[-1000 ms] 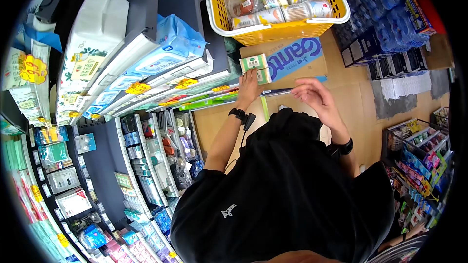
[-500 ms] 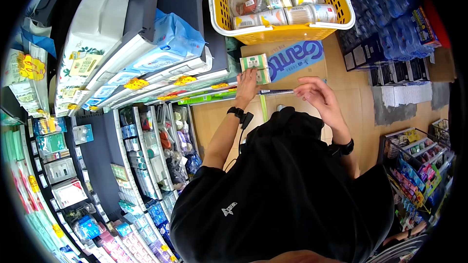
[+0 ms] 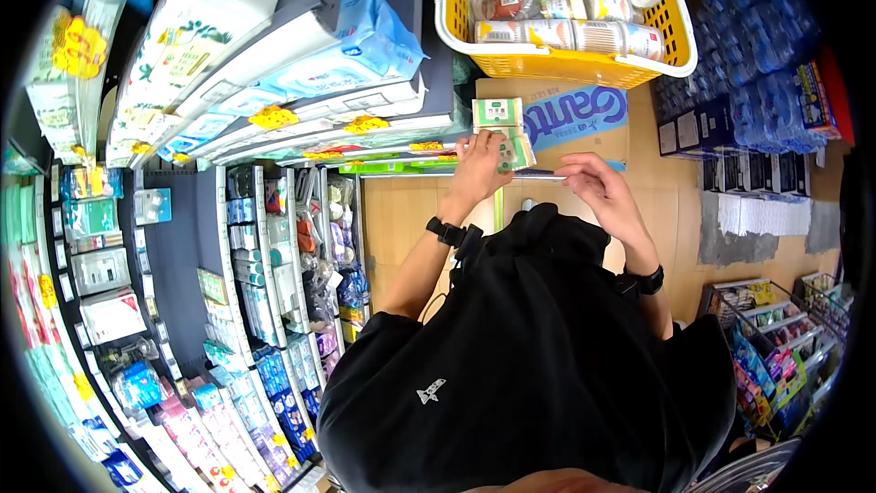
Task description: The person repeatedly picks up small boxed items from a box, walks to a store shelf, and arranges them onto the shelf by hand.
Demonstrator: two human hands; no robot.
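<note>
At the top, a yellow plastic shopping basket with a white rim (image 3: 538, 67) holds white cylindrical tubs with printed labels (image 3: 547, 34) and a clear bag. To its left, a light-blue soft plastic pack (image 3: 379, 41) sits on dark grey shelving (image 3: 178, 228), near a large white pack with green leaf print (image 3: 228, 0). Yellow splash-shaped price tags (image 3: 274, 117) dot the shelf edge. Below, rows of small packaged goods fill the lower left. At upper right, blue plastic-wrapped bottles (image 3: 762, 64) are stacked beside dark blue cartons (image 3: 680, 132). Black wire racks of colourful packets (image 3: 771, 342) stand at lower right on the tan floor (image 3: 671, 237).
</note>
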